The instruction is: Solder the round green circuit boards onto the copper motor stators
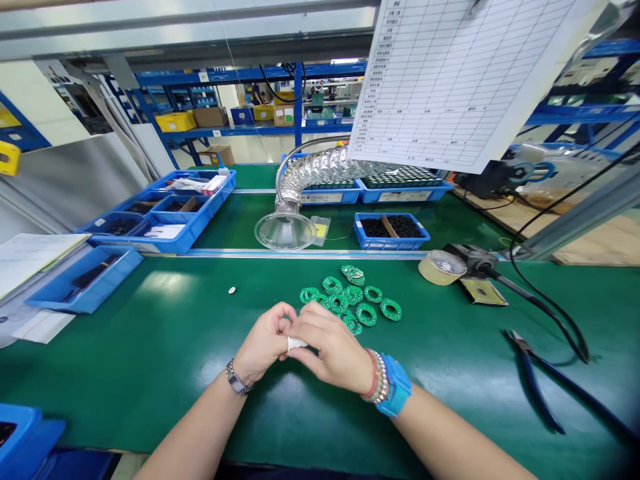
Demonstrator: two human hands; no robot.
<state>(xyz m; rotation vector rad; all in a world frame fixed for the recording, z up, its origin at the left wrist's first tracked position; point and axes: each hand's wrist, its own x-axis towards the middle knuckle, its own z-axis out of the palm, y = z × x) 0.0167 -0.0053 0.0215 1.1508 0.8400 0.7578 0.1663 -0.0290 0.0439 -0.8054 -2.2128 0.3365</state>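
Observation:
My left hand (263, 341) and my right hand (333, 347) meet over the green mat near its front edge. Both have their fingers curled together around a small white thing (296, 343), maybe a finger cot or a strip of tape; I cannot make out which. Just beyond my hands lies a cluster of several green ring-shaped circuit boards (350, 300). A tiny white piece (232, 290) lies alone on the mat to the left of the rings.
A clear fume-extractor funnel (285, 230) on a silver hose stands behind the rings. A tape roll (441, 267), a soldering iron holder (475, 263) and blue-handled cutters (533, 380) lie to the right. Blue part bins (165, 210) stand left and behind; a paper chart (460, 73) hangs overhead.

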